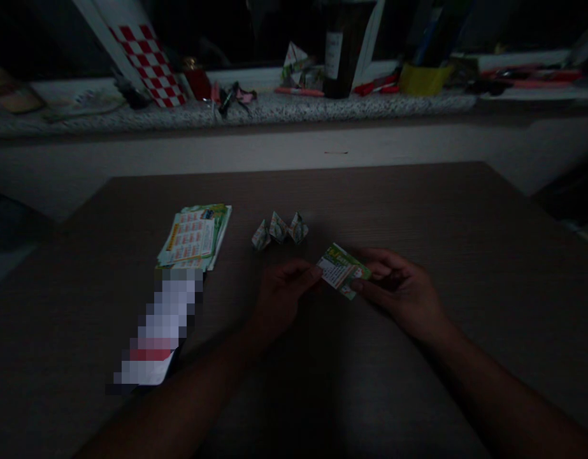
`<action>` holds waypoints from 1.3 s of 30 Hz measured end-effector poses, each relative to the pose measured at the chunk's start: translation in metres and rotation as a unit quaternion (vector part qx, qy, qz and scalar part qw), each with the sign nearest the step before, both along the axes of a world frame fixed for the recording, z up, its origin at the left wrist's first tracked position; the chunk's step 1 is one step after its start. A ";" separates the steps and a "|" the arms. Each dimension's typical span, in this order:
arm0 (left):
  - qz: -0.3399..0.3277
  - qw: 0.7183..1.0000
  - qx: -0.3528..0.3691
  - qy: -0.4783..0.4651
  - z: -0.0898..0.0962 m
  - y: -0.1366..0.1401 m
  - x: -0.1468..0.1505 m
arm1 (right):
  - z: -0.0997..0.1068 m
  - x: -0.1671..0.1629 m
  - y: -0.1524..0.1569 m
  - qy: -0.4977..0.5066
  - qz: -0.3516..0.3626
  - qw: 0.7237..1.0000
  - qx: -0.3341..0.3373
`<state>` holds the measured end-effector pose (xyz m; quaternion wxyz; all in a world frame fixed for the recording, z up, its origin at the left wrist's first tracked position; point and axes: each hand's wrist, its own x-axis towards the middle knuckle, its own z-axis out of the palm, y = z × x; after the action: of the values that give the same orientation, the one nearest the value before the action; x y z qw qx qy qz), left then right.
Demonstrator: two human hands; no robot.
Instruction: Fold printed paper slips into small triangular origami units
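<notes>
Between my two hands is a small green and white printed paper card (340, 270), held just above the table. My left hand (286, 290) pinches its left corner between thumb and finger. At the card's right side, my right hand (402, 290) grips the edge with the thumb on top; its other fingers curl behind. Beyond my left hand stand three small folded paper pieces (278, 229) in a row, made of similar printed paper. A stack of printed green and white paper sheets (191, 236) lies farther left.
A phone with a blurred-out screen (160, 331) lies left of my forearm, touching the stack's near end. The brown table (418, 197) meets a wall under a speckled stone sill (274, 115). On the sill stand a red-and-white checkered container (150, 64), a dark bottle (341, 57) and a yellow holder (425, 80).
</notes>
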<state>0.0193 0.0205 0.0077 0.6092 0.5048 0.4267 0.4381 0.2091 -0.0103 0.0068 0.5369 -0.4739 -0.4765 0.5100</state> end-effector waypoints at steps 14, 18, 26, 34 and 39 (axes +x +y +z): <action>-0.130 0.970 0.083 0.188 -0.006 -0.010 -0.002 | 0.000 -0.002 -0.003 -0.004 -0.020 1.000 0.018; -0.127 0.976 0.088 0.154 -0.007 -0.007 -0.003 | -0.002 -0.005 -0.003 0.015 -0.008 1.000 0.006; -0.137 0.977 0.071 0.148 -0.006 -0.007 -0.005 | 0.008 -0.003 -0.002 -0.022 -0.018 1.000 -0.013; -0.130 0.980 0.059 0.136 -0.008 -0.004 -0.006 | 0.006 -0.001 0.000 -0.032 -0.012 0.999 -0.024; -0.065 0.968 0.119 0.209 -0.007 -0.003 -0.005 | -0.004 0.000 0.004 -0.040 -0.013 0.999 -0.023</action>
<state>0.0143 0.0178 0.0010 0.4691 0.6809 0.4556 0.3297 0.2091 -0.0062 0.0027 0.5128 -0.5124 -0.4797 0.4944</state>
